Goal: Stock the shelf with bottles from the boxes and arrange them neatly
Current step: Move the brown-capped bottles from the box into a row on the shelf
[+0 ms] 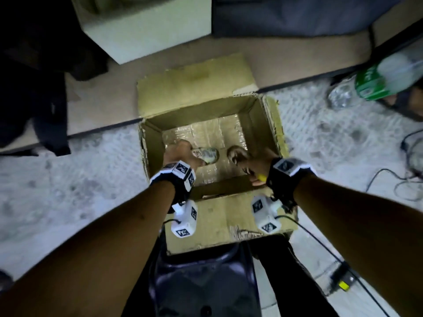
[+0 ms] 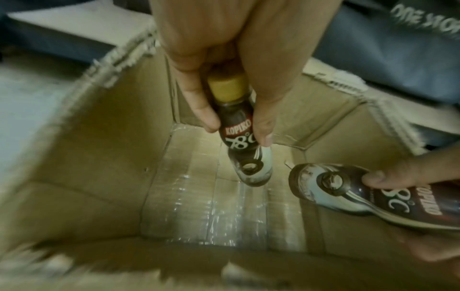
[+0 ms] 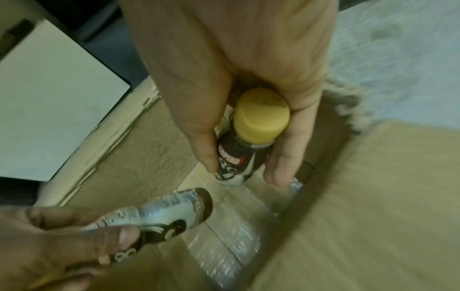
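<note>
An open cardboard box [image 1: 201,113] stands on the floor with both my hands reaching into it. My left hand [image 1: 183,154] grips a dark Kopiko coffee bottle [image 2: 239,126] with a yellow cap around its upper body, bottom pointing down into the box. My right hand [image 3: 242,173] grips a second Kopiko bottle [image 3: 248,145] the same way, just below its yellow cap. In the left wrist view the right hand's bottle [image 2: 348,195] lies tilted at the lower right. Both bottles hang above the box floor. I see no other bottle inside the box.
Shiny clear film [image 2: 211,206] covers the box floor. The box flaps [image 1: 229,216] lie spread towards me and away. A clear bottle with a green label [image 1: 375,81] lies at the far right, cables [image 1: 407,179] trail on the right floor, and a white block [image 1: 146,26] stands behind.
</note>
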A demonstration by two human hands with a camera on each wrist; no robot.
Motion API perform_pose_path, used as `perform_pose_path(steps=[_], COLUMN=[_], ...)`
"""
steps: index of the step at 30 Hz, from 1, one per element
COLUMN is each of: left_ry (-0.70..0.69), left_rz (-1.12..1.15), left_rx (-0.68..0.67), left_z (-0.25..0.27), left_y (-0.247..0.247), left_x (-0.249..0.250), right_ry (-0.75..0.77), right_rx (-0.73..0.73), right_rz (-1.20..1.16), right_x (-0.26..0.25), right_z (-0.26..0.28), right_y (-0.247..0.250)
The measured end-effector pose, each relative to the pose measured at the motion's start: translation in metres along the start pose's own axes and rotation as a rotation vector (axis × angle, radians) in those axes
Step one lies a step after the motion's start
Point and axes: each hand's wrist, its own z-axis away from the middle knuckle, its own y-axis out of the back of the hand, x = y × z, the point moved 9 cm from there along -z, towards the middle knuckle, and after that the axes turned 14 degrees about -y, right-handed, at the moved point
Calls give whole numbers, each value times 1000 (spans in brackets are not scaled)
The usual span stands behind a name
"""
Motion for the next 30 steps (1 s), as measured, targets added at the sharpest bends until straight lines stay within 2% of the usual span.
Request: perform_pose_path(steps=[8, 12, 16, 19, 25, 30], left_ry=[-168, -186, -176, -219, -289, -458], left_rz=[157, 199, 240, 259, 404, 453], left_rx=[90, 91, 146, 180, 338, 480], left_z=[150, 216, 280, 320, 370, 399], left_y=[57, 86, 137, 183, 277, 373], left_x=[68, 90, 106, 122, 138, 180], right_ry=[-2, 45, 166, 334, 558, 766], right_rx=[191, 226, 219, 275, 348, 493], right_rz=[-8, 41, 93, 158, 185, 120], right_x=[74, 92, 82, 56, 21, -15], right_z=[148, 223, 317, 390, 514, 608], right_y=[31, 34, 35, 43, 70, 116])
